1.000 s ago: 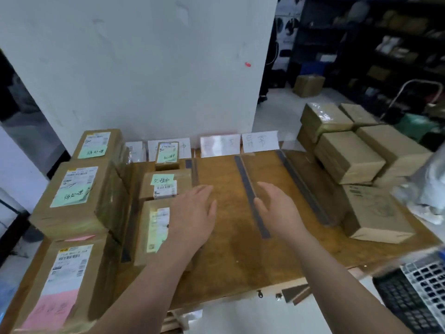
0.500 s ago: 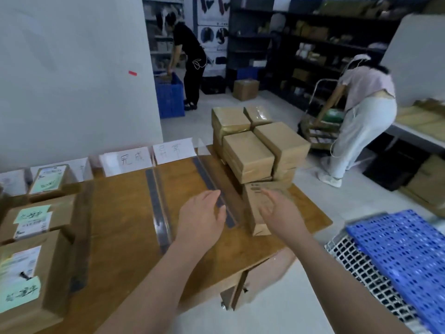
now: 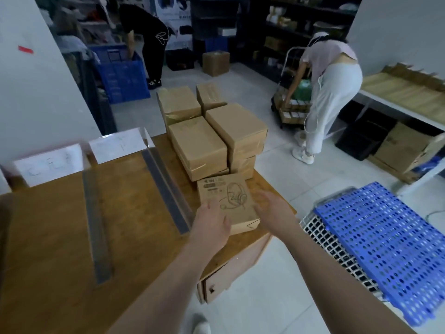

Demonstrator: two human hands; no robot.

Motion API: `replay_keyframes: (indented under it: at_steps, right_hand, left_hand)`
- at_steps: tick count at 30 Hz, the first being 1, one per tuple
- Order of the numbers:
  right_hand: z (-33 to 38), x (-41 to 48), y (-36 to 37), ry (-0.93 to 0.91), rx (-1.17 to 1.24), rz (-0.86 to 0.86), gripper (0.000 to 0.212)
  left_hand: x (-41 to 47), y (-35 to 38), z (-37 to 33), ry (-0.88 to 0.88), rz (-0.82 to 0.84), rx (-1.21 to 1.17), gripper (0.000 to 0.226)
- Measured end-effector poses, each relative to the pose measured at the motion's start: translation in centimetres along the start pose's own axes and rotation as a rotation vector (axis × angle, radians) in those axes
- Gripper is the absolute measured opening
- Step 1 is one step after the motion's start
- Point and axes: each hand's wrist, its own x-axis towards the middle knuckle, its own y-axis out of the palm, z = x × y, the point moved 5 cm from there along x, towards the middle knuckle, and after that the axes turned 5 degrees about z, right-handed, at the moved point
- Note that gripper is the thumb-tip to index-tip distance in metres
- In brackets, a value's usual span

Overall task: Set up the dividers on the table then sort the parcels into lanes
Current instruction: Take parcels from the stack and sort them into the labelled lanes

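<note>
A brown parcel with a headset drawing (image 3: 228, 201) lies at the right front corner of the wooden table (image 3: 60, 249). My left hand (image 3: 212, 225) rests against its near left edge and my right hand (image 3: 274, 208) is at its right side, fingers spread; neither clearly grips it. Behind it stand several taped brown parcels (image 3: 212, 133) in a stack. Two clear dividers with grey bases (image 3: 96, 225) (image 3: 166, 189) run front to back on the table. White paper lane labels (image 3: 48, 162) (image 3: 118, 145) stand at the far edge.
The table's right edge drops to a tiled floor. A blue perforated crate (image 3: 385, 249) lies on wire baskets at right. Two people bend over, one at a blue bin (image 3: 122, 75), one at a cart (image 3: 289, 109). A white wall (image 3: 36, 92) stands behind the table.
My view has swung right, away from the labelled parcels on the left. Both hands have moved right across the table onto the headset parcel at the corner.
</note>
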Motion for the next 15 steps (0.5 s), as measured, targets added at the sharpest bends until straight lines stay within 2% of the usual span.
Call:
replay_keyframes:
  at_steps: [5, 9, 15]
  right_hand:
    - [-2.0, 3.6, 0.7, 0.064, 0.037, 0.050, 0.035]
    - [-3.4, 6.2, 2.1, 0.133, 0.067, 0.135, 0.031]
    - [-5.7, 8.5, 4.6, 0.268, 0.270, 0.260, 0.032]
  left_hand:
    - [3.6, 3.3, 1.7, -0.169, 0.115, -0.052, 0.075]
    - [5.7, 4.8, 2.5, -0.324, 0.161, -0.123, 0.076]
    - [7.4, 5.2, 2.8, -0.486, 0.099, -0.194, 0.081]
